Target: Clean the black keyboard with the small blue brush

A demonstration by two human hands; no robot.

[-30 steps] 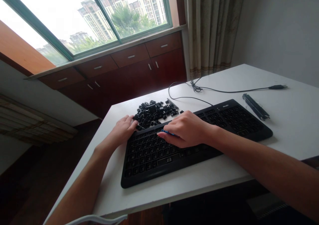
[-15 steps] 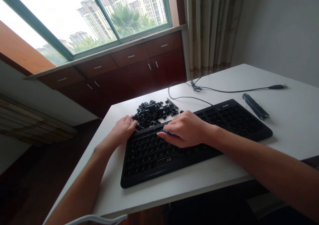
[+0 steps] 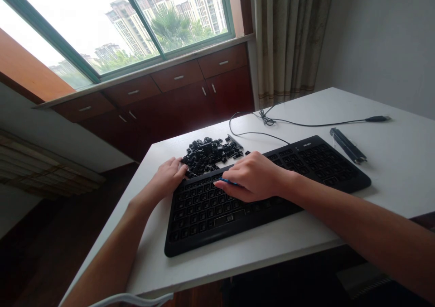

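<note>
A black keyboard [image 3: 204, 243] with its keycaps off lies slanted across the white table, rows of bare key sockets showing. My right hand [image 3: 256, 178] is closed over its middle, around a slim blue tool [image 3: 227, 180]; only a short blue part shows at the fingers, so its exact kind is hidden. At the keyboard's far left corner rests my left hand [image 3: 169, 176], fingers stretched forward and thumb apart. Its fingertips reach the edge of a heap of loose black keycaps [image 3: 205, 151] behind the keyboard. Whether they touch the keycaps I cannot tell.
Behind the keyboard runs its black cable [image 3: 306, 125], bundled in the middle, with a plug at the right. A long dark strip-like object [image 3: 348, 145] lies right of the keyboard. The white table's [image 3: 190, 277] front edge is close to me; a window and cabinets stand beyond.
</note>
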